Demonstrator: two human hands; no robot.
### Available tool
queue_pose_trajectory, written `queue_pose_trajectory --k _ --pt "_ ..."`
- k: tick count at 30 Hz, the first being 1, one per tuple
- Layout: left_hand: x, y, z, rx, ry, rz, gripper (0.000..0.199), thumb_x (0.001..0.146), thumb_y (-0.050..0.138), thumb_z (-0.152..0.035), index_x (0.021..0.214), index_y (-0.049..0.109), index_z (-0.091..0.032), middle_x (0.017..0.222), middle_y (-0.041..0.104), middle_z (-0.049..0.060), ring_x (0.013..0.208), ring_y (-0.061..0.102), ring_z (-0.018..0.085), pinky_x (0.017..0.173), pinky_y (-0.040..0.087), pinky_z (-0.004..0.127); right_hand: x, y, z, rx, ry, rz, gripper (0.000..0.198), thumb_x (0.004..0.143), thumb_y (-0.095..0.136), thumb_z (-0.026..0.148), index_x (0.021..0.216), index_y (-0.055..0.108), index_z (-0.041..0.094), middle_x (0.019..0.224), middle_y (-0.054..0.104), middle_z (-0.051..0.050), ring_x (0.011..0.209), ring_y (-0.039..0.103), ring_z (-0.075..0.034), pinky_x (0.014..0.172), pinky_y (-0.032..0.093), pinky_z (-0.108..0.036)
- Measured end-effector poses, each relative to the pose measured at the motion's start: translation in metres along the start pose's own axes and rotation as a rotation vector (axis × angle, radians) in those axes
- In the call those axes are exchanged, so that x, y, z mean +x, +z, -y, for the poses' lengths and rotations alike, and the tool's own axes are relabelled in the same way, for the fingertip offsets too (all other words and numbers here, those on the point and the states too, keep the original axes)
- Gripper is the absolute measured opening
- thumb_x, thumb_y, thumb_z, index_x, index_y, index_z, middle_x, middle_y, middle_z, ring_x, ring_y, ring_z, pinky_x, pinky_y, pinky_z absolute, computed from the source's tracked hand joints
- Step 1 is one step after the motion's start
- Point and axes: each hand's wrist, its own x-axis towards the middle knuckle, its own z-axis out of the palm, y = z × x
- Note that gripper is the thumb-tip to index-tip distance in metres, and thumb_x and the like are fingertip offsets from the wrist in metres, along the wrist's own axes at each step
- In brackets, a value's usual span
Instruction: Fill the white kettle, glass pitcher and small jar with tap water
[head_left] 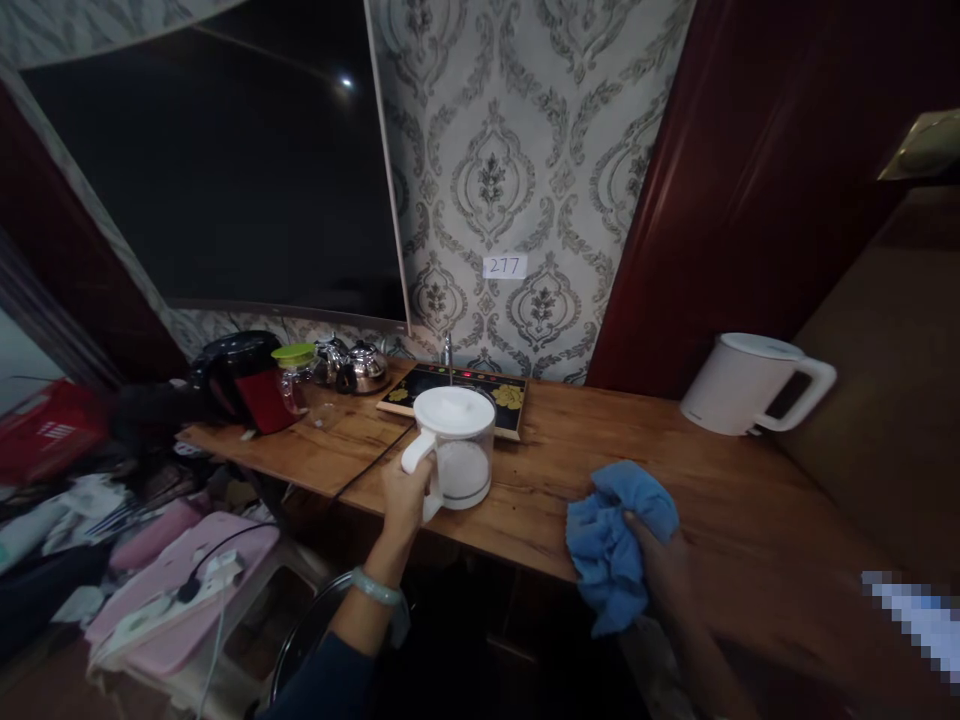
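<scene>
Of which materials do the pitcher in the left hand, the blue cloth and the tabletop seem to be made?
Pitcher: glossy transparent body, glass or clear plastic; its white lid and handle look like smooth plastic.
Blue cloth: soft matte fabric, perhaps microfibre, since it bunches into folds.
Tabletop: brown wood or laminate, with visible grain and faint sheen.
</scene>
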Motion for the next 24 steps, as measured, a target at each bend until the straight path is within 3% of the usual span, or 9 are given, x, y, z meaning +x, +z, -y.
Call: queue_pose_trajectory --k 9,13,17,20,22,24 --pt "0.003 0.01 0.018 0.033 0.043 -0.025 0.03 0.067 0.068 -0.04 0.051 0.052 -0.021 0.041 0.043 -0.007 0.041 0.04 0.01 0.044 0.032 0.023 0.0 0.002 -0.001 0.057 0.042 -0.001 0.056 0.055 0.077 0.053 0.096 0.071 0.015 0.096 0.077 -0.008 0.099 0.07 -0.033 0.092 0.054 -0.044" --pt "0.004 0.016 0.022 0.035 0.039 -0.046 0.03 0.068 0.068 -0.04 0.051 0.052 -0.021 0.041 0.044 -0.006 0.04 0.039 0.01 0.043 0.033 0.023 0.009 0.01 0.018 0.059 0.065 -0.063 0.058 0.055 0.075 0.056 0.096 0.07 0.015 0.094 0.076 -0.01 0.091 0.07 -0.033 0.083 0.055 -0.043" --pt "0.004 0.018 0.023 0.052 0.036 -0.043 0.026 0.068 0.069 -0.039 0.054 0.057 -0.02 0.042 0.047 -0.005 0.042 0.043 0.012 0.043 0.034 0.024 0.048 0.021 0.049 -0.013 -0.12 -0.117 0.067 0.058 0.07 0.057 0.108 0.068 0.012 0.11 0.074 -0.016 0.105 0.066 -0.035 0.091 0.052 -0.044" --pt "0.003 0.017 0.022 0.043 0.04 -0.004 0.025 0.069 0.069 -0.039 0.055 0.059 -0.02 0.042 0.047 -0.005 0.043 0.045 0.013 0.043 0.036 0.024 0.077 0.031 0.068 -0.224 -0.315 0.014 0.082 0.057 0.073 0.047 0.129 0.06 0.011 0.138 0.062 -0.02 0.129 0.054 -0.038 0.11 0.04 -0.05" --pt "0.002 0.016 0.022 0.029 0.043 0.023 0.025 0.071 0.069 -0.041 0.057 0.061 -0.021 0.042 0.046 -0.005 0.045 0.047 0.014 0.044 0.038 0.024 0.082 0.043 0.077 -0.359 -0.492 0.038 0.079 0.061 0.071 0.043 0.132 0.059 0.01 0.148 0.053 -0.022 0.141 0.042 -0.04 0.117 0.029 -0.055" --pt "0.002 0.015 0.023 0.026 0.048 0.035 0.024 0.071 0.069 -0.041 0.06 0.064 -0.021 0.044 0.049 -0.004 0.049 0.052 0.015 0.047 0.042 0.025 0.071 0.061 0.087 -0.385 -0.658 0.098 0.062 0.072 0.064 0.042 0.127 0.065 0.013 0.147 0.055 -0.02 0.14 0.044 -0.038 0.116 0.03 -0.056"
